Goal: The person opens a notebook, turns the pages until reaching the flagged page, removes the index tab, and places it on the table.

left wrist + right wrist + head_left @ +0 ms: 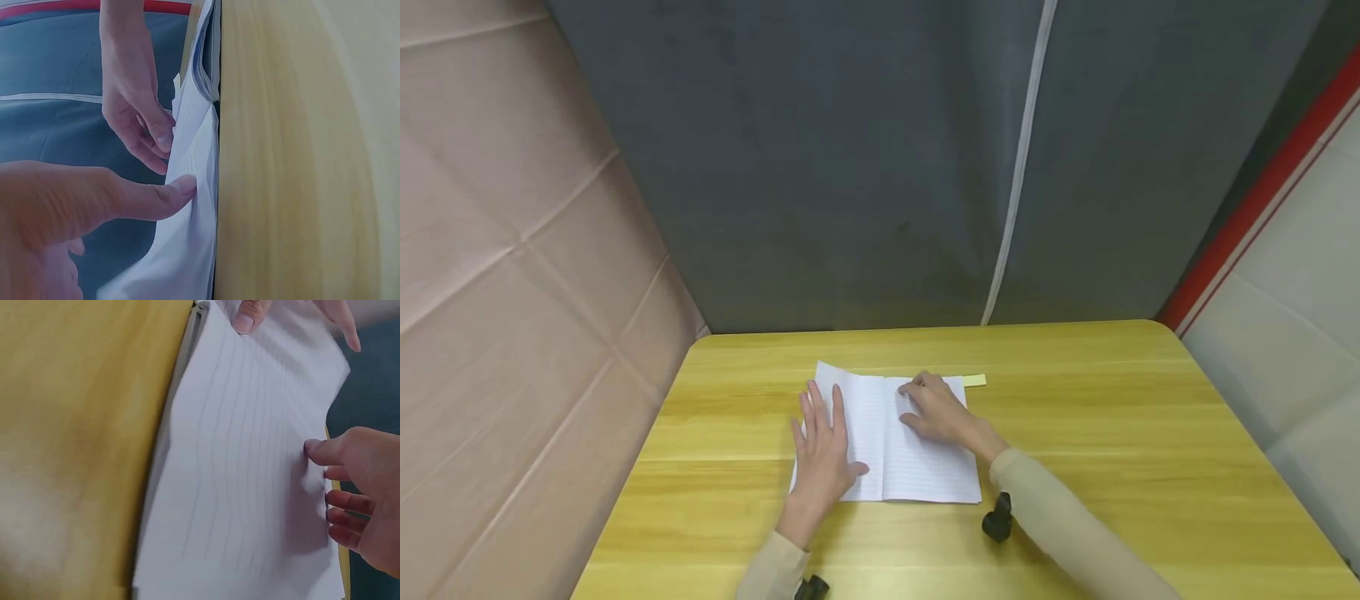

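The open notebook point(887, 437) lies under both hands, spine pointing away. The left hand point(822, 454) presses flat on its left page; the right hand point(936, 410) bends its fingers on the right page.

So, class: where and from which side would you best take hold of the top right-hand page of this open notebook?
Probably its free outer edge, from the right: the notebook lies open and flat, left hand pressing the other page, right hand fingers on that page near its top.

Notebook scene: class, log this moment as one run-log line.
notebook: open, flat on table | left hand: flat on left page | right hand: fingers on right page | sticky note: beyond notebook
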